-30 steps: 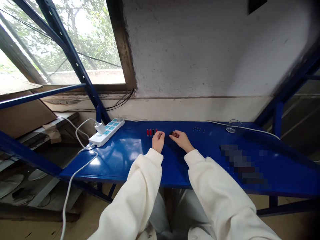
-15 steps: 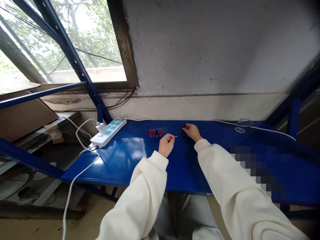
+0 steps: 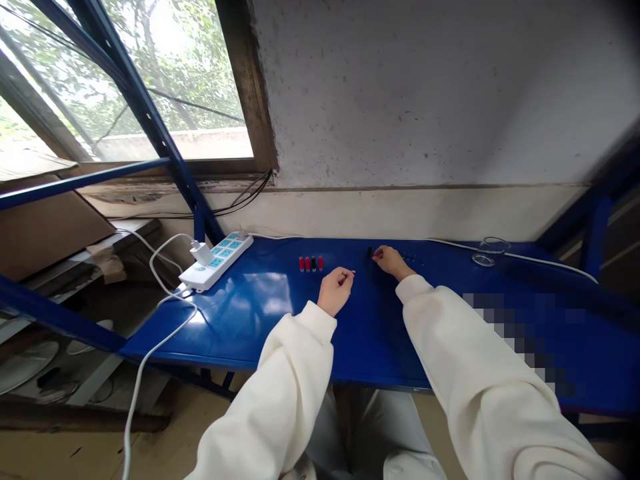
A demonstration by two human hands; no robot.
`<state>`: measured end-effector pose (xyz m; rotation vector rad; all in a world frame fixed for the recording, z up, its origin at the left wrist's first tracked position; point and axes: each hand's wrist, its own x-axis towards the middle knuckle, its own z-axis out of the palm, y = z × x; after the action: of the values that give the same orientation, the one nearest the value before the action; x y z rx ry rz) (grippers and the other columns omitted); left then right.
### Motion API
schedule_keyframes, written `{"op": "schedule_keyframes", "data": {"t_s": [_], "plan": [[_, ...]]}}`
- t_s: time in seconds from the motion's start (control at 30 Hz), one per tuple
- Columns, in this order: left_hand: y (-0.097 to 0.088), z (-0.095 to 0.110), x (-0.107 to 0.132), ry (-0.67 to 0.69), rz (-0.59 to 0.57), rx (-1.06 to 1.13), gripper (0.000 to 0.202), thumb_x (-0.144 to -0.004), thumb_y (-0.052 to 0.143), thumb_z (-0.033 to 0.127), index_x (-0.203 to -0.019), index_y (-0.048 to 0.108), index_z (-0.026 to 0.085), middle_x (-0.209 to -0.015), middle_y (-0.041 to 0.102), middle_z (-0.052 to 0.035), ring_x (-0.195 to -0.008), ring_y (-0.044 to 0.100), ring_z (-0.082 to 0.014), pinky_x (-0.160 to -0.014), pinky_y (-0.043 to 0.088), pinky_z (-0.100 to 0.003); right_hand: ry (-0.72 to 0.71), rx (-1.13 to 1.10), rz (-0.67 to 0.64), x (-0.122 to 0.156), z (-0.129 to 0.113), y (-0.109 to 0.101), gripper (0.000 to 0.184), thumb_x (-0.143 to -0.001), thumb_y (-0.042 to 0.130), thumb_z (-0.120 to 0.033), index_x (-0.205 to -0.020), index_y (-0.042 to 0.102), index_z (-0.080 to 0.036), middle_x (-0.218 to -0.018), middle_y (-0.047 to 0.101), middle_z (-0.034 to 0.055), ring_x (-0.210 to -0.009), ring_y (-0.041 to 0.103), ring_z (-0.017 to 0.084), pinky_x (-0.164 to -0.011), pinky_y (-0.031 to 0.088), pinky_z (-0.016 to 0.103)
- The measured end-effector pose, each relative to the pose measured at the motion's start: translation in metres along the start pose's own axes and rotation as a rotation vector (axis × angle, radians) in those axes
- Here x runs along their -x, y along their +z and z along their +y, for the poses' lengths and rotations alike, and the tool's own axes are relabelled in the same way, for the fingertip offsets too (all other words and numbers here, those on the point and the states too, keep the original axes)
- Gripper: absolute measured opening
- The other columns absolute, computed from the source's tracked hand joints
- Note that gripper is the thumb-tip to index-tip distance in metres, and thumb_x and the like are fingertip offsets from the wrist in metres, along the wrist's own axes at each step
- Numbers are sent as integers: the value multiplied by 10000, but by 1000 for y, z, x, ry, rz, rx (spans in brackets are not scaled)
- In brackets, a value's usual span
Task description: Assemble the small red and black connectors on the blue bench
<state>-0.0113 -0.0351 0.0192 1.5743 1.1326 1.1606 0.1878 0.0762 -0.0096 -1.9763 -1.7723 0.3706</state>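
My left hand (image 3: 336,291) hovers over the middle of the blue table (image 3: 280,337), its fingers pinched round a tiny piece whose tip shows past the fingertips. What that piece is cannot be made out. Farther back, my right hand (image 3: 393,261) is closed at the fingertips, just right of a small black cylinder (image 3: 370,252). Whether anything is between those fingers is too small to tell. Left of my hands, red cylinders (image 3: 307,264) and a black cylinder (image 3: 313,264) stand in a short row. Several tiny parts (image 3: 413,258) lie beyond my right wrist.
A white power strip (image 3: 217,262) with a plugged-in charger sits at the table's left end, its cable hanging over the edge. Toward the back right stands a clear glass container (image 3: 484,259) near a white cable. A blurred-out patch covers part of the right side.
My right hand has shifted slightly right, and the black cylinder now shows apart from its fingertips. The left hand has turned a little but stays in nearly the same place.
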Motion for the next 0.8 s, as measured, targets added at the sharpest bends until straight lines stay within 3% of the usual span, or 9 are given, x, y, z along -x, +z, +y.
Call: {"op": "schedule_keyframes", "data": {"t_s": [0.27,0.57,0.8], "plan": [[0,-1,1,8,-2,-29,157,-768,465,305,-737,533,167,-487,481,46,-377,374,-50,-416,303,-187,-1,-17,40,2,3,1,182,-722,574,-239,-862,645,-147,-857,658,82,-815,603,181,-671,430,240],[-2,-3,-2,-5,61,-20,126,-765,464,269,-734,523,163,-467,477,42,-384,398,-60,-422,317,-187,36,-35,-77,9,-1,-12,436,-678,629,-280,-1065,572,-86,-828,653,90,-752,605,175,-643,436,245],[-3,-4,-2,5,72,-9,123,-757,471,264,-721,533,163,-461,479,39,-378,394,-62,-413,309,-187,79,-146,22,12,2,-8,239,-699,600,-260,-888,640,-120,-829,664,88,-736,612,159,-635,446,232]]}}
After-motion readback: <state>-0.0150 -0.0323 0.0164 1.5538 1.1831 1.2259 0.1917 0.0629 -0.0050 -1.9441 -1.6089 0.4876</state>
